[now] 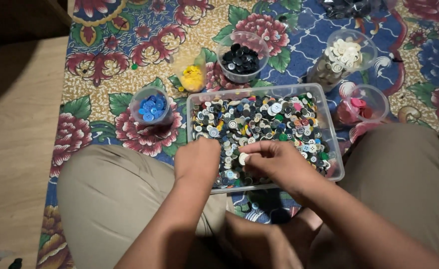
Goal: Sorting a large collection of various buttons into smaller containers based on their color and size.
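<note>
This looks like a room in a home, with someone sitting cross-legged on the floor. A floral bedsheet or mat (130,50) in red, blue and gold covers most of the view, and bare wooden flooring (15,149) shows at 9 o'clock. A clear plastic tub (329,149) of mixed buttons sits at the centre, and small plastic cups (152,107) of sorted buttons ring it from 10 to 2 o'clock, a household craft setup rather than a workshop bench.

Both hands (239,162) over a clear tray (329,129) of mixed buttons (259,122).
</note>
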